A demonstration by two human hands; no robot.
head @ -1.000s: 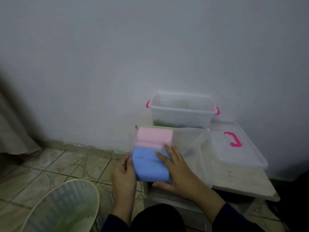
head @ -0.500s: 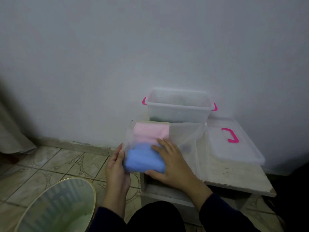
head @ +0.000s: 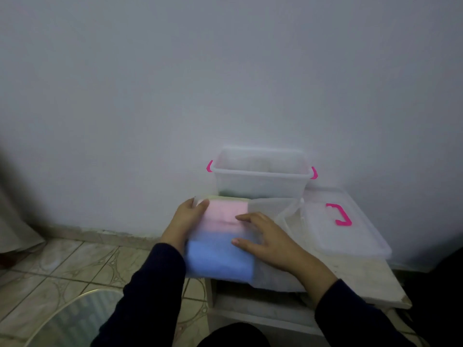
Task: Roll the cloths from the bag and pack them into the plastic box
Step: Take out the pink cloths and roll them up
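The cloths are judged not yet unpacked; next the bag's mouth must be opened. On the worn table (head: 363, 279), before the empty translucent plastic box (head: 260, 179), the filmy bag (head: 273, 209) of soft folded cloths (head: 220, 236) is gripped at its edge by the left hand (head: 186, 219); the right hand (head: 265, 239) is laid flat on it, fingers spread.

Whole shot's kinda soft, so don't expect detail. My right hand (head: 265, 240) covers part of the pink cloth (head: 225, 214) and blue cloth (head: 218, 256), and the bag (head: 273, 209) fogs them, so I can't count the layers. There's a yellowish edge behind the pink, can't tell what it is. Something dark sits low in the plastic box (head: 260, 176), too hazy to name. The round thing (head: 75, 319) bottom left is cut off by the frame.
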